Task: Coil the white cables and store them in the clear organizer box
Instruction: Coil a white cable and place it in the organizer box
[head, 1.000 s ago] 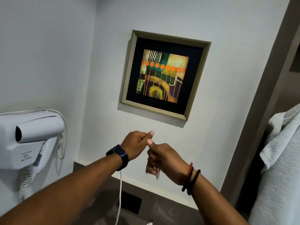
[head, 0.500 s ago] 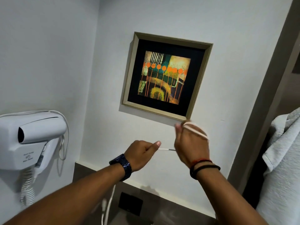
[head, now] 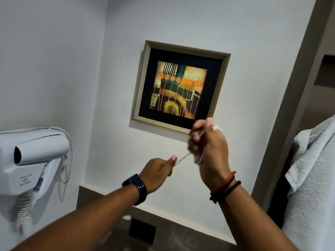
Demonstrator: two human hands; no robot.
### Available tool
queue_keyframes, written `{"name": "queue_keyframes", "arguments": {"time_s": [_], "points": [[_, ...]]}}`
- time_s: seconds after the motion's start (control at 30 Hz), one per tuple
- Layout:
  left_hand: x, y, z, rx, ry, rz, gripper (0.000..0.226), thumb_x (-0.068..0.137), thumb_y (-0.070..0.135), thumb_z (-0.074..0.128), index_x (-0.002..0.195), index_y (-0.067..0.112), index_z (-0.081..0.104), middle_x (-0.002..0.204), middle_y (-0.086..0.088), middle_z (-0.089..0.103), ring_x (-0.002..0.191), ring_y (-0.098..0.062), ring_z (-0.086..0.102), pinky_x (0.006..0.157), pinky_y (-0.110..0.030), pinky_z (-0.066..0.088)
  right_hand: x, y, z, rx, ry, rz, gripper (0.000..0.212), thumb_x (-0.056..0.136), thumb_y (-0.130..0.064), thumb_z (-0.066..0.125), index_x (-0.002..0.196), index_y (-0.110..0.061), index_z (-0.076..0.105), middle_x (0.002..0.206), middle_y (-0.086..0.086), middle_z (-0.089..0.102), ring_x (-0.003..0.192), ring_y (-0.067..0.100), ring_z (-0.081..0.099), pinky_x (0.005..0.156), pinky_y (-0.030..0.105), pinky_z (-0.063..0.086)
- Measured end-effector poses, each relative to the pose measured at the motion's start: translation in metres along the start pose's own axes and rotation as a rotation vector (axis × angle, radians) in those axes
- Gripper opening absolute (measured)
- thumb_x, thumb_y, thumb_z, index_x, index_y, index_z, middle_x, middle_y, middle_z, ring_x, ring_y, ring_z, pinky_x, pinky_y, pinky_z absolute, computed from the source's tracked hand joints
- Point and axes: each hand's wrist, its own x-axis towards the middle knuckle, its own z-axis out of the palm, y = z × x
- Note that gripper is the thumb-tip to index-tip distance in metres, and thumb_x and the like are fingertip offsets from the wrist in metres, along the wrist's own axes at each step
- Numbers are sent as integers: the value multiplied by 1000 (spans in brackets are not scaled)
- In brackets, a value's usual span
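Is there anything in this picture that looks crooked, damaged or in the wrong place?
Nothing clearly stands out. The framed picture looks tilted, but the whole view leans, so that is probably the camera. The hair dryer sits in its wall holder. The white cable runs taut between the left hand and the right hand.

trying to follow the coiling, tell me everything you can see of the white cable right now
The thin white cable runs taut as a short slanted stretch from the left hand, which pinches it at the fingers, up to the right hand. There it looks wrapped in loops around the raised right hand, with white strands showing at the top and the lower edge. Motion blur hides the loop count and both ends. It looks smooth and flexible.
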Motion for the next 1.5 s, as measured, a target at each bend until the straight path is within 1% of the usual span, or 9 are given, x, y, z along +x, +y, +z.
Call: {"name": "queue_keyframes", "arguments": {"time_s": [0.13, 0.3, 0.47, 0.7, 0.9, 1.0, 1.1, 1.2, 1.5], "points": [[-8, 0, 0, 117, -19, 58, 63, 87, 58, 39, 45, 11, 41, 34, 8, 37, 37, -8, 29, 49, -27, 31, 22, 7, -30, -631, 637, -386, 21, 100, -25, 34, 87, -15, 48, 70, -4, 50, 65, 14, 51, 55, 14, 35], [0, 5, -14, 204, 61, 195, 64, 85, 56, 39, 42, 8, 35, 37, -2, 32, 36, -12, 28, 46, -31, 28, 5, 50, -66, -1783, 118, -186, 26, 94, -25, 42, 75, -12, 55, 74, 15, 63, 71, 34, 60, 59, 32, 41], [19, 4, -36, 295, 218, 203, 62, 89, 50, 42, 36, 19, 31, 34, 5, 30, 34, -11, 32, 44, -27, 24, -31, 60, -55, -994, -479, 605, 76, 83, -74, 13, 44, -18, 44, 44, -5, 48, 41, 14, 44, 53, 24, 40], [7, -3, -18, -48, 90, -88, 56, 92, 47, 42, 44, 21, 58, 43, 9, 54, 52, -17, 55, 67, -37, 49, -34, 20, -9, 164, -679, 512, 43, 92, -37, 31, 63, -9, 47, 47, -4, 38, 39, 9, 28, 41, 18, 26], [-29, 10, 23, -128, -109, -71, 51, 88, 57, 36, 50, 24, 44, 44, 11, 37, 46, -7, 32, 52, -28, 29, -3, 8, -10, 33, 77, -2, 30, 97, -28, 37, 81, -16, 59, 62, -5, 53, 52, 7, 46, 48, 19, 37], [-40, 18, 23, -23, -151, 85, 38, 89, 48, 36, 60, 27, 48, 53, 9, 46, 51, -5, 41, 58, -26, 37, 13, 15, -24, -514, 372, -196, 32, 100, -24, 34, 77, -14, 55, 62, 0, 51, 55, 12, 47, 50, 19, 37], [-37, 26, 12, 206, -160, 228, 32, 91, 46, 38, 75, 27, 57, 61, 4, 59, 53, -10, 49, 59, -30, 44, 8, 42, -37, -1262, 150, -181, 37, 98, -28, 33, 66, -14, 43, 59, -2, 44, 58, 21, 47, 54, 29, 32], [-32, 24, -7, 427, -200, 358, 24, 93, 39, 44, 90, 23, 62, 82, 0, 71, 69, -14, 59, 66, -29, 46, -12, 64, -50, -1467, -234, 31, 49, 96, -46, 24, 60, -17, 40, 60, -1, 46, 66, 25, 50, 66, 32, 35], [-20, 11, -45, 709, -1, 662, 16, 83, 35, 60, 83, 22, 68, 84, -2, 68, 79, -18, 58, 63, -32, 45, -44, 60, -44, -545, -643, 550, 76, 92, -65, 18, 49, -15, 57, 39, 1, 51, 34, 17, 41, 43, 22, 37]]}}
